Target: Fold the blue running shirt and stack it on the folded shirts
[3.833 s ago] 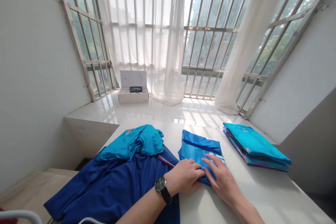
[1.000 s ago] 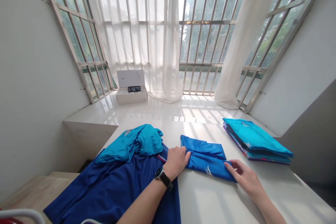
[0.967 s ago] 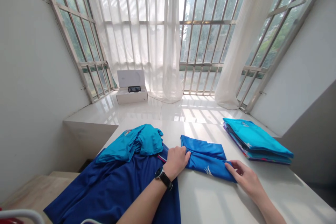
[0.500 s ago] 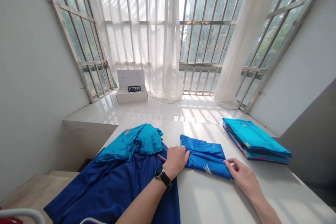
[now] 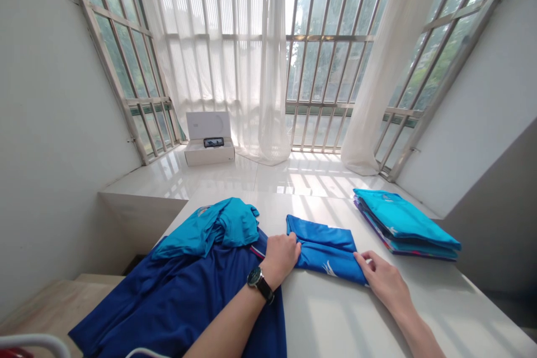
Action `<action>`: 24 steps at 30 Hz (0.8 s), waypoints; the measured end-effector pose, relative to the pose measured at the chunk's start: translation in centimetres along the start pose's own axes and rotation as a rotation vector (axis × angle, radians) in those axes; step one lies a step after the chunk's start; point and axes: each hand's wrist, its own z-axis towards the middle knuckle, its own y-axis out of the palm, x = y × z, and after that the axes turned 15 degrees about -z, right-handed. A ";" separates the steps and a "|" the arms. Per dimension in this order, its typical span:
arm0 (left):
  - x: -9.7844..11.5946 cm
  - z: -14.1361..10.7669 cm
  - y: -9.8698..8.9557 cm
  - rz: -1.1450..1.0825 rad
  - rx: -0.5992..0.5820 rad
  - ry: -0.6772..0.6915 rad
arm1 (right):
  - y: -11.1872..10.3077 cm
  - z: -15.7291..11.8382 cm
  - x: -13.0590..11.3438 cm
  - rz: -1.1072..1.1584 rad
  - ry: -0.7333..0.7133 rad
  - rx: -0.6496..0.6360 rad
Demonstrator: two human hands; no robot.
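Note:
A blue garment [image 5: 331, 260] with a white bird-like print lies folded into a flat strip on the white table. My left hand [image 5: 280, 257], with a black-strapped watch on its wrist, has its fingers curled closed on the garment's left end. At the right end, my right hand [image 5: 380, 274] pinches the edge between thumb and fingers. Left of it spreads a dark blue garment [image 5: 188, 302], partly under my left forearm. A crumpled turquoise garment [image 5: 229, 229] rests on top of that one.
A stack of folded clothes [image 5: 405, 221], turquoise on top, sits at the table's right. On the window ledge stands an open white box [image 5: 210, 154] with a phone [image 5: 213, 142] propped on it. Behind are white curtains [image 5: 274, 67] and barred windows. A white curved tube [image 5: 36, 340] shows at lower left.
The whole view has shifted very slightly. Both hands keep their places on the blue garment, which still lies folded the same way.

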 end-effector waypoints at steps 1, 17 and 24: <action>0.0 0.0 0.1 0.001 0.002 0.001 | 0.1 -0.1 0.2 0.031 -0.016 0.013; -0.1 0.1 0.2 0.002 -0.017 -0.003 | 0.7 -0.4 0.7 0.047 -0.089 0.056; -0.4 0.2 0.5 0.005 -0.018 -0.001 | 0.9 -0.6 0.5 0.031 -0.065 0.155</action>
